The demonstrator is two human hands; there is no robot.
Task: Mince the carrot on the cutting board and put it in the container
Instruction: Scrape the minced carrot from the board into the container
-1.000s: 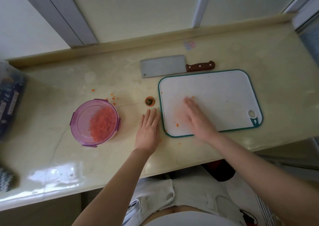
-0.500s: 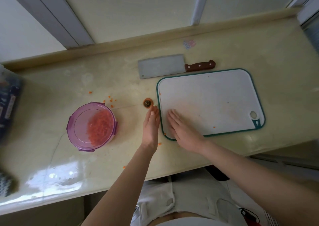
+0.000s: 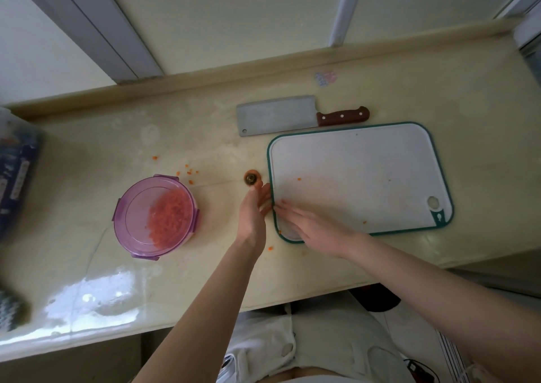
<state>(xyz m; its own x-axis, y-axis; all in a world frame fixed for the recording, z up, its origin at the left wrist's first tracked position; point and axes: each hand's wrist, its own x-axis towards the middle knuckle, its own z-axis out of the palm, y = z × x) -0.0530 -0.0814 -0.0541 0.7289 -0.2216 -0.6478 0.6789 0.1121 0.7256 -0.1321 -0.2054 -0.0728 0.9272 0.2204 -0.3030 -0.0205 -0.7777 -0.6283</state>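
Two hands at the centre of the frame, both open, holding nothing. Left hand (image 3: 252,214) turned on edge just left of the cutting board (image 3: 366,172), fingers loosely straight, fingertips at the board's left rim. Right hand (image 3: 310,226) flat on the board's lower left corner, fingers straight and pointing at the left hand, close to touching it. On the board's white face, a few stray carrot bits (image 3: 299,179). Left of centre, on the tabletop (image 3: 87,154), a round purple container (image 3: 131,216) with the minced carrot (image 3: 171,218) heaped on its right side. More orange crumbs strewn above it and beside the left wrist. Between container and board, a carrot stub (image 3: 251,177), just above the left fingertips. Above the board, a cleaver (image 3: 276,115) lying flat, wooden handle to the right. At the far left edge, a blurred dark blue package (image 3: 17,172).
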